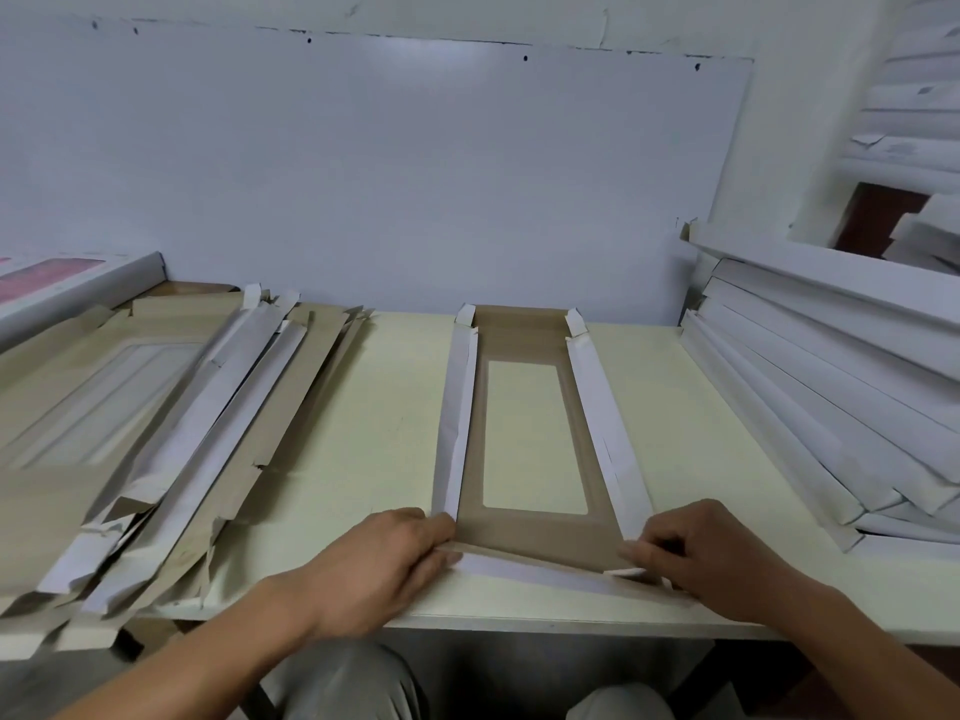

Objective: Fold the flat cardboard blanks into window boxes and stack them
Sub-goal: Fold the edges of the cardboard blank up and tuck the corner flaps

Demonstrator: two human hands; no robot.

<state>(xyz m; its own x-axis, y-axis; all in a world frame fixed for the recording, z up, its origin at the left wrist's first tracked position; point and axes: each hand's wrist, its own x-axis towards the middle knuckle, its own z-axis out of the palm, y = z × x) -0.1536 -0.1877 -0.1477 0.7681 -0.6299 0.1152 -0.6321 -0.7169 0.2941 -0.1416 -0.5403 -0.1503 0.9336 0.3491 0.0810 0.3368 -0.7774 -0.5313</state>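
A long brown cardboard blank (519, 340) with a clear rectangular window lies lengthwise on the pale table (363, 439), its two white side flaps raised. My left hand (384, 558) presses its fingers on the blank's near left corner, at the foot of the left flap. My right hand (711, 553) pinches the near end flap (535, 569) at the right corner, fingers curled over the small white tab. A loose pile of flat blanks (156, 439) lies at the left. A slanted stack of folded white boxes (831, 387) leans at the right.
A whiteboard panel (363, 174) stands against the wall behind the table. A box with a pink panel (67, 283) sits at the far left. More white boxes (914, 122) fill the upper right corner. My knees show under the table's near edge.
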